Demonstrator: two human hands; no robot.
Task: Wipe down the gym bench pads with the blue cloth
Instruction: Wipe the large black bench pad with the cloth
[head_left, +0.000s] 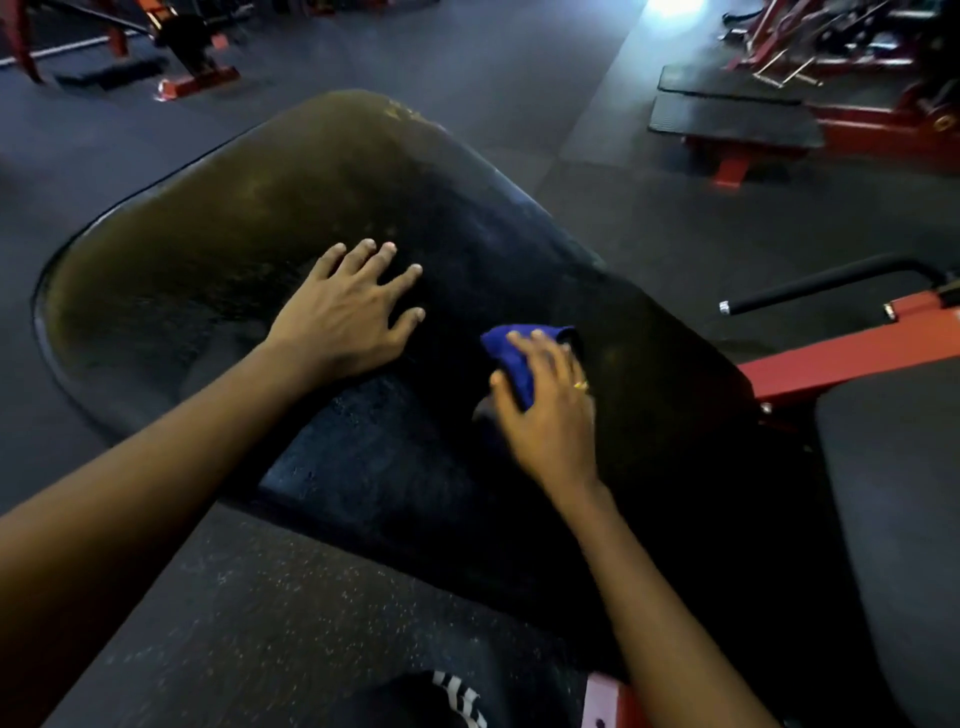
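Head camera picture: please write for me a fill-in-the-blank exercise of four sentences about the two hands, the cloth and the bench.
1. The right hand holds a ____ cloth against the bench pad.
2. The left hand rests flat on the pad and holds ____.
3. A ring shows on a finger of the ____ hand.
4. The frame beam beside the pad is painted ____.

Missing words: blue; nothing; right; red.
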